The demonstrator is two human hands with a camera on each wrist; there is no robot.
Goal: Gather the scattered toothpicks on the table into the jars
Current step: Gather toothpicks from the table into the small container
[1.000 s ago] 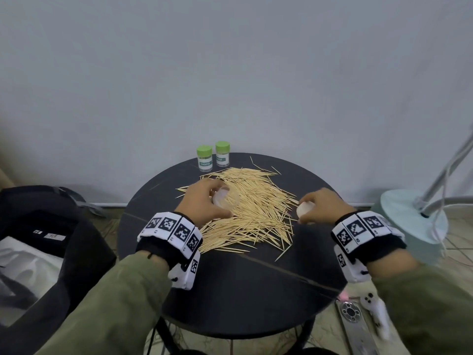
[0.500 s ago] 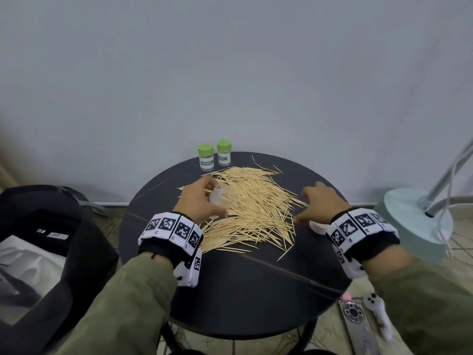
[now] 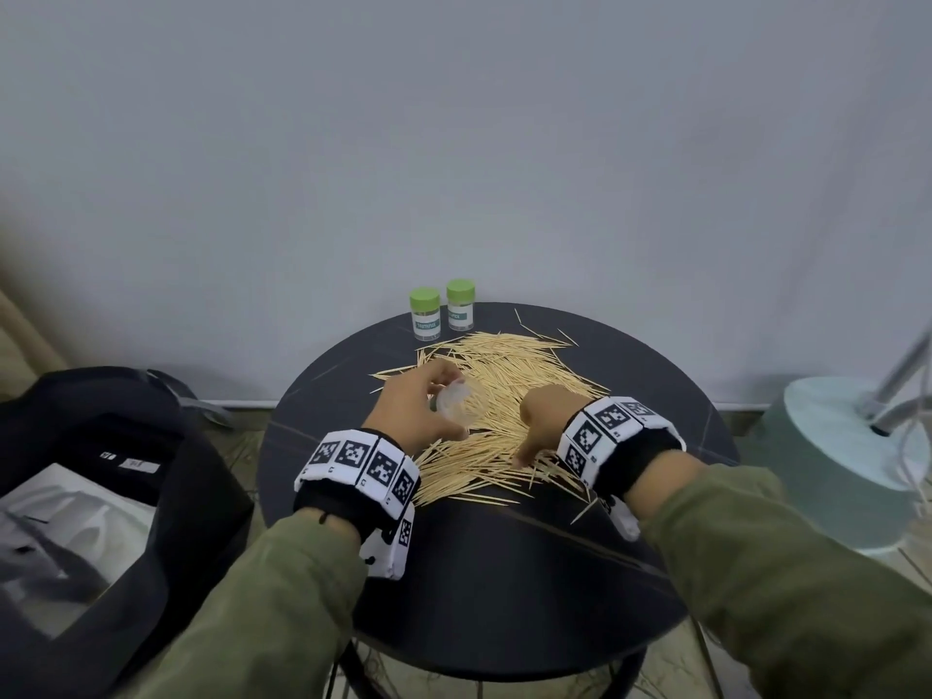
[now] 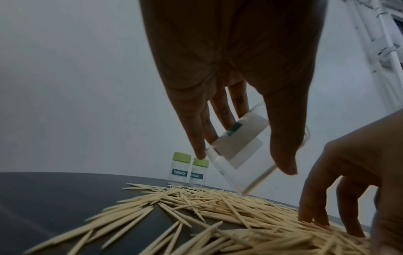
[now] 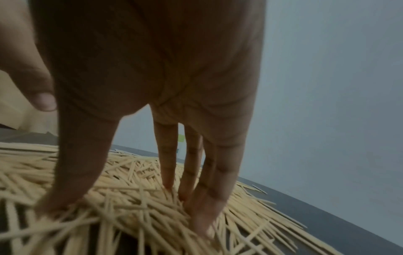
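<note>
A black bag point(image 3: 151, 446) lies left of the table; a pale green lamp base point(image 3: 847, 461) sits right

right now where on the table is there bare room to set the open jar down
Bare tabletop lies along the near edge, between the two wrists, and in a strip left of the left hand. The middle is crowded: the toothpick pile spreads from the two green-capped jars at the far rim to under the right hand. The clear jar is tilted in the left hand.

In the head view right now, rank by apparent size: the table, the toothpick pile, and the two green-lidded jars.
1. Table
2. Toothpick pile
3. The two jars, left jar and right jar, look alike, so no ranking between them.
</note>
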